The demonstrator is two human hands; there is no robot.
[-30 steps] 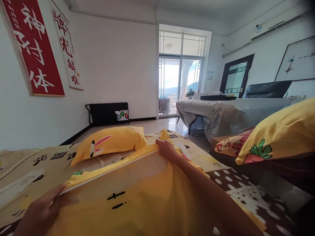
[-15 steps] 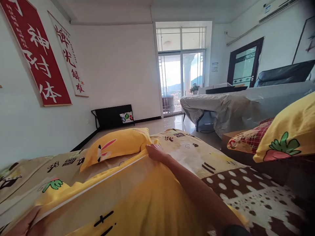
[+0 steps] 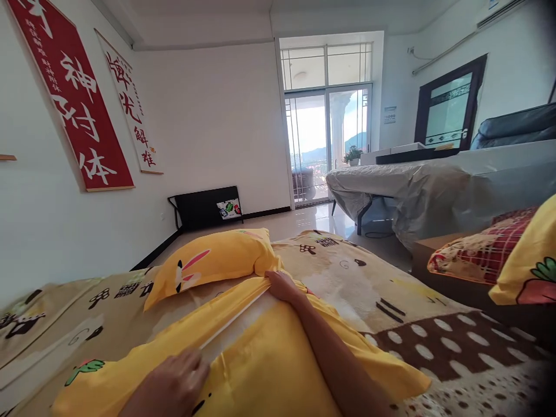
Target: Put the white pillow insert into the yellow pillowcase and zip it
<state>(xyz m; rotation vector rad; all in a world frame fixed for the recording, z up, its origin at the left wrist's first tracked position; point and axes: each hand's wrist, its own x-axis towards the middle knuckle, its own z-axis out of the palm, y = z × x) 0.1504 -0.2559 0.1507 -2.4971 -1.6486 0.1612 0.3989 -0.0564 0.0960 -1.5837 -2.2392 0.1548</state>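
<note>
A yellow quilt cover with a white band along its edge lies across the patterned bed sheet. My right hand reaches far forward and is closed on the cover's far corner, right beside a yellow pillow with a rabbit print. My left hand is at the bottom of the view, lying on the cover's white edge with its fingers bent, seemingly pinching the fabric.
White wall with red and white calligraphy banners runs along the left. A low black stand sits at the far wall. A grey covered table stands to the right. More pillows lie on a wooden ledge at right.
My left hand has slid rightward along the cover's white edge toward my right hand, bunching the cover. The view has swung a little to the left.
</note>
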